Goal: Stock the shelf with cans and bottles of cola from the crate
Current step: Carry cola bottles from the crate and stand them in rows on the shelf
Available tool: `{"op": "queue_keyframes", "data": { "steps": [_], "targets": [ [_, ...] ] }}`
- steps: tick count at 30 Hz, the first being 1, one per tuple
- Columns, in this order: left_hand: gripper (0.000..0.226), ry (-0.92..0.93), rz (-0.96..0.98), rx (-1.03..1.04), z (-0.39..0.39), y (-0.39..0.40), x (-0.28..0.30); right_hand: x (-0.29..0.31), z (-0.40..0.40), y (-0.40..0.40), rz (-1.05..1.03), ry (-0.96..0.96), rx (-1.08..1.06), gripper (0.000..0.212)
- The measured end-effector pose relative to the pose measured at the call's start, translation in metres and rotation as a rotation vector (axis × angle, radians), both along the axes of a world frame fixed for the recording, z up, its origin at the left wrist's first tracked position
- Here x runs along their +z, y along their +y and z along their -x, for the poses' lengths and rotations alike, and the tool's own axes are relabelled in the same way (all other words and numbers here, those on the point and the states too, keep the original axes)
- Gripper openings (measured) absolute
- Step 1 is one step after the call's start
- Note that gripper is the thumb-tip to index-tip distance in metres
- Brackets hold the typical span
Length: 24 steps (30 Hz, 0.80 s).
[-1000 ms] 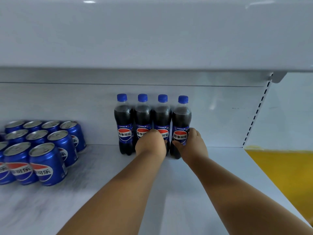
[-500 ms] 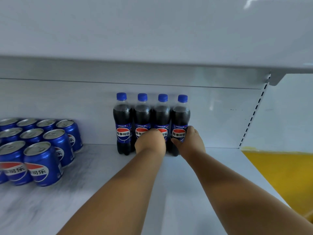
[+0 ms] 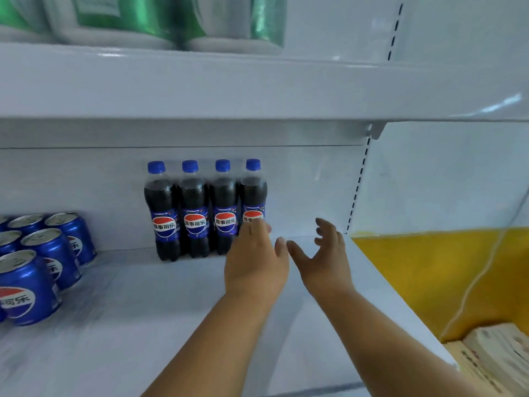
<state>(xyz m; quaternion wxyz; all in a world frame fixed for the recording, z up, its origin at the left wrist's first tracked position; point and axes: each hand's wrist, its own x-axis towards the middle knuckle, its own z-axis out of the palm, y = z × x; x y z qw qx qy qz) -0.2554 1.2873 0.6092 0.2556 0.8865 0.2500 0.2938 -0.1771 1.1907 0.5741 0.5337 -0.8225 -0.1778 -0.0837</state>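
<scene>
Now both hands, left hand (image 3: pixel 255 260) and right hand (image 3: pixel 323 262), hang with fingers released near four shelved bottles (image 3: pixel 207 209), so fetching more from the crate seems next

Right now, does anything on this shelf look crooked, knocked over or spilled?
Nothing stands out. The four cola bottles stand upright in a tight row at the back, the cola cans are upright in rows, and the shelf shows no spill.

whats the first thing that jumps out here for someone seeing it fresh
Four cola bottles with blue caps stand in a tight row against the shelf's back wall. Just before them hover two open, empty hands, left hand and right hand. Blue cola cans crowd the shelf's left end.
</scene>
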Motion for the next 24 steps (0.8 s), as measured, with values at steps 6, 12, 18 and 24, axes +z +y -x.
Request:
{"op": "queue_keyframes", "data": {
  "steps": [6, 12, 18, 24],
  "targets": [
    [0.026, -0.119, -0.030, -0.237, -0.008, -0.119, 0.013, 0.024, 0.021, -0.149, -0.051, -0.005, -0.170, 0.078],
    [0.026, -0.142, -0.031, -0.516, -0.013, -0.272, 0.023, 0.034, 0.052, -0.313, 0.008, -0.097, -0.362, 0.078],
    [0.027, -0.161, -0.055, -0.752, -0.001, -0.445, 0.010, 0.019, 0.100, -0.490, 0.008, -0.004, -0.589, 0.076],
    [0.028, -0.092, -0.048, -1.039, 0.031, -0.620, -0.026, -0.017, 0.159, -0.653, 0.021, 0.046, -0.854, 0.077]
  ]
}}
